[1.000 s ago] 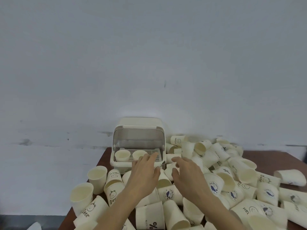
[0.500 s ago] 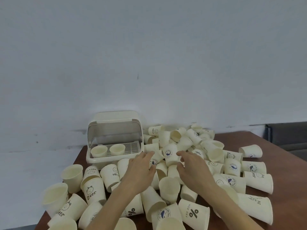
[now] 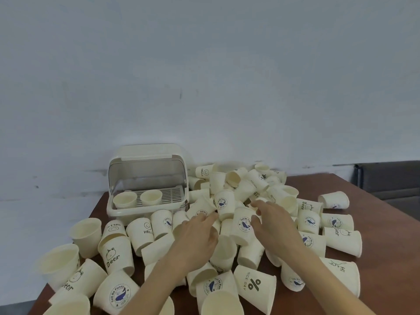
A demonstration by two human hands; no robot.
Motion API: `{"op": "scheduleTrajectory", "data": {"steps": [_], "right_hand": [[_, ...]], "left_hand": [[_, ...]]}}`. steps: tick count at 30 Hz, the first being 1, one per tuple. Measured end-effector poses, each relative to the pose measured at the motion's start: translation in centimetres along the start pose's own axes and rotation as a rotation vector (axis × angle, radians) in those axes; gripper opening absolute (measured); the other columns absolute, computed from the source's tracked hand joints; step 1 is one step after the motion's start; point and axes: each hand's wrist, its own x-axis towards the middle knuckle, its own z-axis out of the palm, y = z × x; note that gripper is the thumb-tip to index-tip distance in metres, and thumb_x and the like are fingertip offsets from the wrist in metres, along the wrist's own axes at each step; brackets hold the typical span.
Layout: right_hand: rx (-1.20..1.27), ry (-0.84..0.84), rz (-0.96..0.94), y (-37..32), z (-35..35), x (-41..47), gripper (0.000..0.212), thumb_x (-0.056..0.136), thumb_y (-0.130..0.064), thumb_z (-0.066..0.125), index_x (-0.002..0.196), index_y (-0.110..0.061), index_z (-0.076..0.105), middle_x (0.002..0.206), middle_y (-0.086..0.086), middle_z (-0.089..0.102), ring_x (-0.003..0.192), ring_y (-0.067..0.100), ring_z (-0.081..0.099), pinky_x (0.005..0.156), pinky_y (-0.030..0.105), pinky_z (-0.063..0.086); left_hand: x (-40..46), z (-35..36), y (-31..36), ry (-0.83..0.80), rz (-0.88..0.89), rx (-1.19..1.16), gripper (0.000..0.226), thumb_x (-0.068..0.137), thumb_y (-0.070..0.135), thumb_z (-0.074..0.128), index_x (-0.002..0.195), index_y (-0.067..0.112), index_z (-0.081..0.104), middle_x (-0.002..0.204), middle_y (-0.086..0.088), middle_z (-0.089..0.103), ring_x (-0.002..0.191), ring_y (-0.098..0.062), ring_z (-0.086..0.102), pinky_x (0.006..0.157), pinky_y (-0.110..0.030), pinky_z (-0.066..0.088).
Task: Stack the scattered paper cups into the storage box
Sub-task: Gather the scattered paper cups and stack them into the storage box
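Both hands have reached a little farther into the pile since half a second ago, and the view has shifted slightly so the storage box sits nearer the middle. Left hand (image 3: 198, 235) lies palm down with its fingers straight and loosely spread, the fingertips touching a tipped paper cup (image 3: 201, 209) at the centre of the heap; it grips nothing. Right hand (image 3: 273, 220) is also relaxed and fairly wide, fingers extended over the cups, its thumb against the side of an upright whale-print cup (image 3: 244, 225) (whether the thumb actually presses it I cannot tell).

The storage box (image 3: 145, 211) stands at the back left of the brown surface (image 3: 386, 223), against the pale wall (image 3: 204, 76), with its clear lid (image 3: 147, 171) swung up. Two cups (image 3: 125, 199) stand upright, side by side and apart, on the slatted rack at the left of the box. Scattered paper cups (image 3: 254, 285) cover the surface in front of and to the right of the box, some upright, many lying on their sides, with prints such as "Bear", "HELLO" and "NICE DAY".
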Motion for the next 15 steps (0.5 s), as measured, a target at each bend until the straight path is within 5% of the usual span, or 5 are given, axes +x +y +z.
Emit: {"op": "scheduleTrajectory", "data": {"steps": [5,15], "right_hand": [[-0.028,-0.046,0.039,0.5,0.5,0.6,0.03,0.09,-0.019,0.047,0.119,-0.016,0.057,0.083,0.001,0.064,0.088,0.022,0.058,0.076,0.039,0.049],[-0.088,-0.191,0.134,0.5,2.8,2.5,0.034,0.09,-0.023,0.046,0.12,-0.011,0.056,0.107,0.01,0.063,0.1,0.032,0.057,0.079,0.038,0.05]], "left_hand": [[-0.4,0.1,-0.6,-0.062,0.011,0.043,0.034,0.097,0.026,0.041,0.13,0.027,0.05,0.113,0.001,0.049,0.107,-0.018,0.045,0.091,-0.029,0.036],[-1.2,1.4,-0.9,-0.296,-0.013,0.133,0.032,0.096,0.034,0.045,0.121,0.024,0.063,0.11,-0.004,0.059,0.107,-0.022,0.053,0.099,-0.034,0.032]]}}
